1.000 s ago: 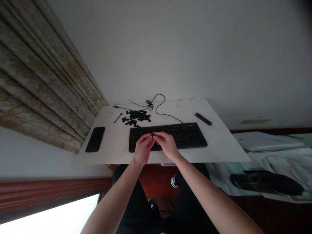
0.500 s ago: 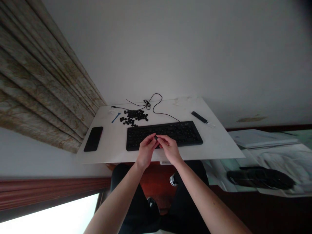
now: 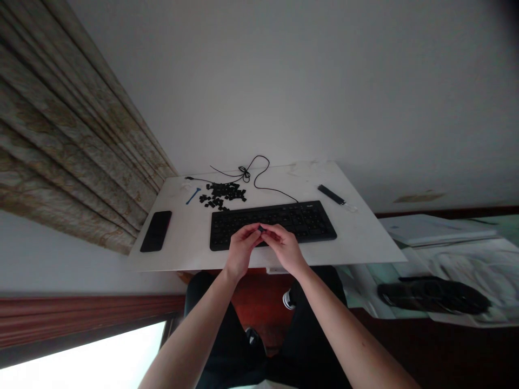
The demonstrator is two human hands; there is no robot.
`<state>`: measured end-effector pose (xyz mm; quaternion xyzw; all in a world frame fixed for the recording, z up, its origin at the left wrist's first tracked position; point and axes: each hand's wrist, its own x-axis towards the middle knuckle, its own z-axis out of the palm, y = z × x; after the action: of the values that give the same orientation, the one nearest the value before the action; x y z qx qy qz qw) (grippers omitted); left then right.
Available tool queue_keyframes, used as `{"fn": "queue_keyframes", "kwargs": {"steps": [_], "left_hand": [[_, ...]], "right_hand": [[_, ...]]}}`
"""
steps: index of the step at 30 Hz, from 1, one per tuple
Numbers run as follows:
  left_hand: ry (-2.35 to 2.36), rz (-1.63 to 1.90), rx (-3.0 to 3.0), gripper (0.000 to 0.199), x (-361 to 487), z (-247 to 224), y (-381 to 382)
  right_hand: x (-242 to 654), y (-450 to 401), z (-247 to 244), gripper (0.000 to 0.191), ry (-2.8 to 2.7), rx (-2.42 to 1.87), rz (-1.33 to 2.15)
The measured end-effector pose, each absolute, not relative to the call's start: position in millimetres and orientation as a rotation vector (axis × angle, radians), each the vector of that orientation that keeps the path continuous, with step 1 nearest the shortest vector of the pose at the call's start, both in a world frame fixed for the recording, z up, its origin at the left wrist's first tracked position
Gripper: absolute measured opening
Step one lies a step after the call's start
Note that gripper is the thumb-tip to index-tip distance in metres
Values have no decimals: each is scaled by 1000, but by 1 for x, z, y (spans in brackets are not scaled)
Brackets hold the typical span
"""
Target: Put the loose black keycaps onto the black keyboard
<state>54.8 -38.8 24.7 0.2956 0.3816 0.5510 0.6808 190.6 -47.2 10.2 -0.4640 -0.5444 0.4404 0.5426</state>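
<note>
Two hands meet fingertip to fingertip, the left hand (image 3: 242, 248) and the right hand (image 3: 286, 249), with the fingers of both closed in a pinch on one small dark piece (image 3: 261, 230) (most of it is hidden, so its exact shape is hard to tell). That piece sits between the fingertips, above the front part of the black keyboard (image 3: 310, 221). The keyboard spreads out to both sides of the fingers and past them toward the wall (image 3: 284, 92); whether either hand touches it, I cannot tell.

Beyond the fingers and a little to their left, just behind the keyboard, is a scattered heap of small black keys (image 3: 226, 190), packed closely in the middle and looser at the near edge. A slim blue tool (image 3: 193, 196) lies just left of the heap. The black cable (image 3: 268, 163) runs from the keyboard's back edge, loops beyond the fingers and is gathered in a knot (or a tie, it is too small to say) behind the heap.

Farther left of the fingers, a dark phone (image 3: 156, 231) lies flat on the white table (image 3: 365, 243). To their right, past the keyboard's far corner, lies a narrow black strip (image 3: 331, 194) with something clear at its near end.
</note>
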Motion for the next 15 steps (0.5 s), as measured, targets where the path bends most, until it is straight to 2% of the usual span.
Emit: {"fn": "queue_keyframes", "kwargs": {"steps": [8, 15], "left_hand": [[951, 1209, 747, 34, 56, 24, -40], [1133, 1350, 1279, 25, 56, 32, -45]], "right_hand": [[193, -46, 23, 30, -1251, -1098, 1188], [186, -46, 23, 32, -897, -1018, 1458]]}}
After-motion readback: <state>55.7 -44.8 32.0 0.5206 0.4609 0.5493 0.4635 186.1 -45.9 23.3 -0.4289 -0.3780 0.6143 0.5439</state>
